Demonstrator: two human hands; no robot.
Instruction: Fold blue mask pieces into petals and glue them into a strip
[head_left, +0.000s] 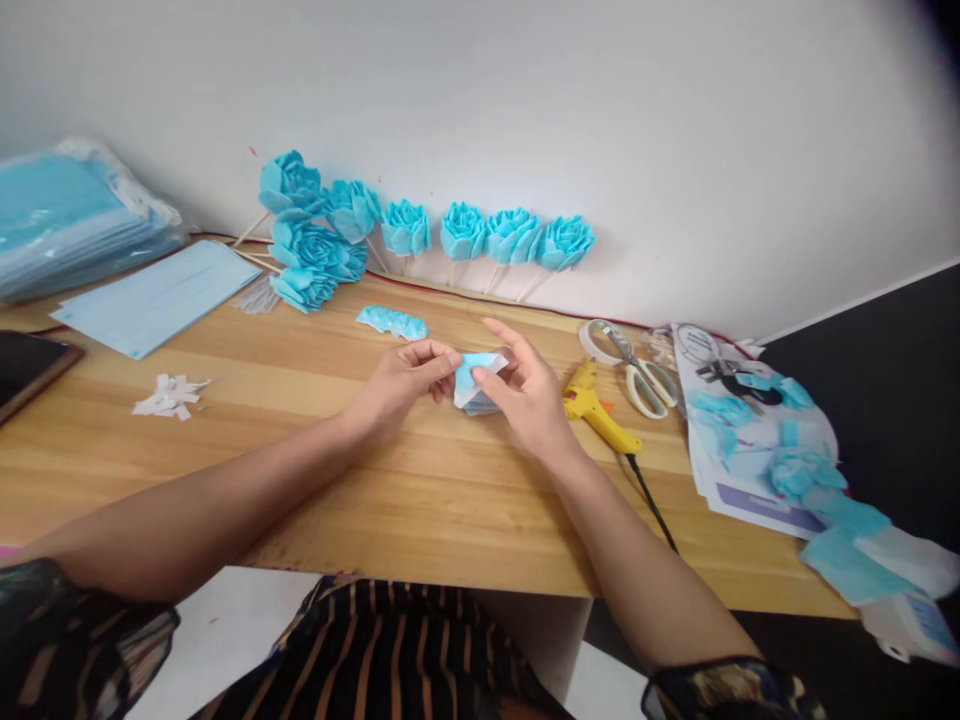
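Note:
Between my two hands is a small folded piece of blue and white mask fabric [480, 382], held just above the table. My left hand [409, 385] pinches its left edge between thumb and fingertips. On the right side, my right hand [529, 392] presses its thumb on the front of the piece, with the index finger raised away. A strip of folded blue petals [392, 322] lies on the table behind my left hand. Close to my right hand rests a yellow glue gun [600, 410], its black cord running toward the front edge.
Several blue fabric flowers on sticks [465, 232] lean along the wall. At left are bagged masks [75, 220], a flat blue sheet [165, 295], white scraps [172, 397] and a phone [30, 370]. Scissors [646, 385], tape [600, 340] and paper with blue offcuts [750, 440] lie right.

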